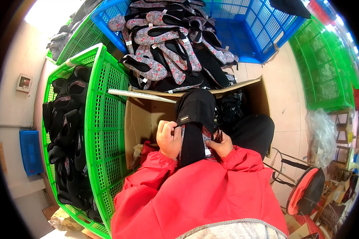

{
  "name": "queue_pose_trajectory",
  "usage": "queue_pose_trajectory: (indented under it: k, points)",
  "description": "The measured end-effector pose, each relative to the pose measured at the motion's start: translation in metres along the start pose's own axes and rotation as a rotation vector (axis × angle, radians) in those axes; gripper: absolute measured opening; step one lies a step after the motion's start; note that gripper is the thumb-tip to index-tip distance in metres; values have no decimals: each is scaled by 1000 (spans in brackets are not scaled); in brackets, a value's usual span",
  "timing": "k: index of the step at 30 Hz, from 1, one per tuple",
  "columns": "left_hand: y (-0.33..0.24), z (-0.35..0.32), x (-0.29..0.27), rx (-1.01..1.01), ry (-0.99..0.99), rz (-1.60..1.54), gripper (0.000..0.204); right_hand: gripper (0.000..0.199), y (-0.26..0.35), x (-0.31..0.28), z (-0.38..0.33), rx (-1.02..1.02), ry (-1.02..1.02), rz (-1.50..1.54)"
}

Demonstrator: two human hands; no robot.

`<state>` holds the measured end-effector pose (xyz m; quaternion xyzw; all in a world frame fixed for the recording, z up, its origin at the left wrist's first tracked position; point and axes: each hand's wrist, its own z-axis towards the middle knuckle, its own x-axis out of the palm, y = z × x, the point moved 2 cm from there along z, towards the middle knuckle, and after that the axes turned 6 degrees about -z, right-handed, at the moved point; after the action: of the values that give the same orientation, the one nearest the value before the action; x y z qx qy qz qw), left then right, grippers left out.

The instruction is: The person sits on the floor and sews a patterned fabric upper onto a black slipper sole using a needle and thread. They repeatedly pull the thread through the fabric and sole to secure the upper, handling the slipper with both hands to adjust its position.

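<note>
With our left hand (168, 139) pinching the rim of the black slipper (192, 137) and our right hand (220, 144) pinching its edge opposite, we should pull evenly.

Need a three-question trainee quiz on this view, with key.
1. Which hand is nearer the small label on the held black slipper?

2. What colour is the nearest crate on the left, holding dark footwear?
A) blue
B) green
C) red

3. True or false: the pile of floral-print slippers lies beyond the open cardboard box, as seen by the person.

Key:
1. The left hand
2. B
3. True
</note>
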<state>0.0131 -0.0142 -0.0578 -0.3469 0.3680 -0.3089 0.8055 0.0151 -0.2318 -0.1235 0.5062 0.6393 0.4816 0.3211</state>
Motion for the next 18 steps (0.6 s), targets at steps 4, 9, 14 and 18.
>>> queue_pose_trajectory:
  k: [4,9,14,18]
  points:
    - [-2,-2,1,-15,12,-8,23,16,7,6,0,1,-38,39]
    - [-2,7,2,-99,166,2,22,17,11,9,4,62,2,102]
    - [2,11,-2,-220,217,-205,14,19,-5,2,5,122,30,104]
    - [8,5,-6,-574,184,-676,6,21,-9,4,7,75,-1,112]
